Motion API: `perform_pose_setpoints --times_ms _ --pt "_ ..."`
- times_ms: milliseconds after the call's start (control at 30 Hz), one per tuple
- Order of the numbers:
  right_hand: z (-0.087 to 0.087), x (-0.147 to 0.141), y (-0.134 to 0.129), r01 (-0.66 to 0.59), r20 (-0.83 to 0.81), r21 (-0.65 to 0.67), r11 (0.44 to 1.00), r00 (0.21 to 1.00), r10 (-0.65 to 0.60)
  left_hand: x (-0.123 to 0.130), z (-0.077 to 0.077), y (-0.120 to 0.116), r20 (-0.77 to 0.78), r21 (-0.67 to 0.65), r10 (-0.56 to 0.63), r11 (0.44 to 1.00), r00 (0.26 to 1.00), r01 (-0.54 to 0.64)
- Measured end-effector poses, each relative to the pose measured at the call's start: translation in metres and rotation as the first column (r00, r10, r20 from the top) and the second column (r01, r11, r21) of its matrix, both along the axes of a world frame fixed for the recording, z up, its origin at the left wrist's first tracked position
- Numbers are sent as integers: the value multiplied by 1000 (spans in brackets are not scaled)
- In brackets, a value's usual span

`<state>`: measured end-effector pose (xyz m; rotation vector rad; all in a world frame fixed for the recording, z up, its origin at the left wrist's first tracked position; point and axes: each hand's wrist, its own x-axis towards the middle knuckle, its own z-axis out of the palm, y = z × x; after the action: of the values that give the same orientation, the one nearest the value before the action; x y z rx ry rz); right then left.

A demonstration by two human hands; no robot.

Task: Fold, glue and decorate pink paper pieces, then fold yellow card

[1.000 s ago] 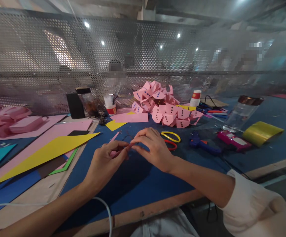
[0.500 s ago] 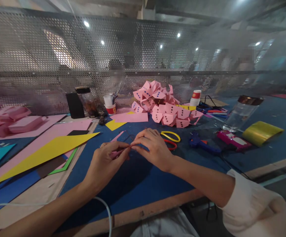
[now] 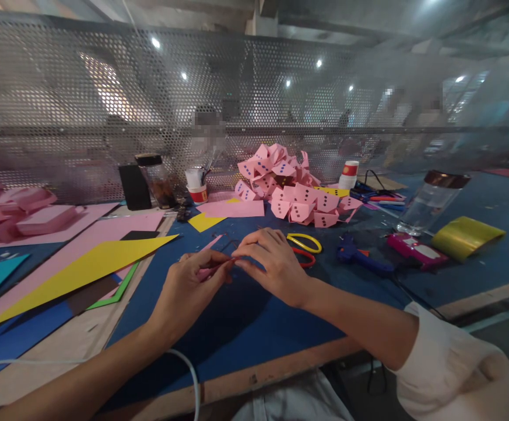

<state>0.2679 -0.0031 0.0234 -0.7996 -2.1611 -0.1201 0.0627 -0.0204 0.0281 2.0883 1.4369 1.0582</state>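
Note:
My left hand (image 3: 195, 286) is closed in a pinch around a small folded piece of pink paper (image 3: 206, 272), mostly hidden by the fingers. Meeting it fingertip to fingertip, my right hand (image 3: 276, 266) pinches at the same spot, seemingly on the paper's end. Both hands are above the blue tabletop (image 3: 246, 351). A thin pink paper strip (image 3: 213, 241) lies just beyond the left fingers. Behind my right hand are scissors with a yellow handle loop (image 3: 305, 242) and a red one, their blades hidden.
Pink folded paper pieces with dark dots (image 3: 276, 175) are heaped at the back. To the right are a blue glue gun (image 3: 362, 257), a magenta device (image 3: 415, 250) and a clear jar (image 3: 432, 202). Coloured sheets (image 3: 79, 275) cover the left. A white cable (image 3: 191, 374) crosses the front edge.
Both hands hold almost the same pose at the same place, with only a slight shift of the fingers. The camera view has moved very slightly.

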Motion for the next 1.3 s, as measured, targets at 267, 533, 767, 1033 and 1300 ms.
perform_pose_setpoints --times_ms 267,533,767,1033,1300 --pt "-2 0 3 -8 15 12 1000 1000 8 3 -1 0 19 -17 -1 1000 1000 1" --pt "-4 1 5 -16 14 7 1000 1000 16 3 -1 -2 -146 136 46 990 988 -26" --pt "-3 0 5 -16 3 -35 999 1000 16 4 2 -3 -190 211 40 977 981 1" --pt "-6 -1 6 -16 -10 -65 998 1000 15 5 3 -3 -188 213 68 977 980 -27" --pt "-7 -3 7 -4 18 -80 997 1000 6 7 6 -5 -194 215 53 977 980 -10"
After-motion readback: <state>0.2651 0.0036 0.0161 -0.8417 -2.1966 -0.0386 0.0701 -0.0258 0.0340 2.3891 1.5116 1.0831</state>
